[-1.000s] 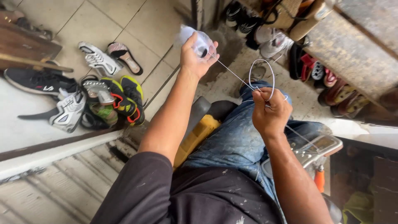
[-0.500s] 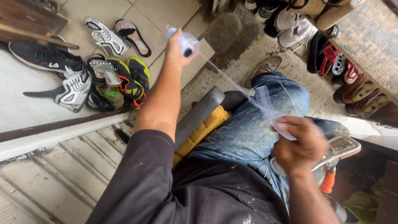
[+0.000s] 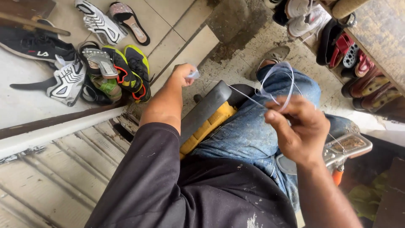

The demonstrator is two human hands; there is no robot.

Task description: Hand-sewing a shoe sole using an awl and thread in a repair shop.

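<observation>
My left hand (image 3: 182, 74) is stretched out to the left over the floor, fingers closed on a small pale spool of thread (image 3: 194, 74). A thin clear thread (image 3: 244, 96) runs taut from it across my lap to my right hand (image 3: 300, 128). My right hand pinches the thread and holds it in a loop (image 3: 278, 84) above my blue-jeaned knee. Under my right forearm a metal tool with an orange handle (image 3: 337, 156) rests on my thigh.
A heap of sports shoes and sandals (image 3: 99, 67) lies on the tiled floor at left. More shoes (image 3: 346, 46) line the wall at upper right. A dark seat edge with yellow padding (image 3: 209, 120) sits beside my left thigh. A wooden ledge (image 3: 50, 131) crosses lower left.
My left hand has lowered and come closer with the spool. My right hand has lifted again and formed a thread loop above the knee.
</observation>
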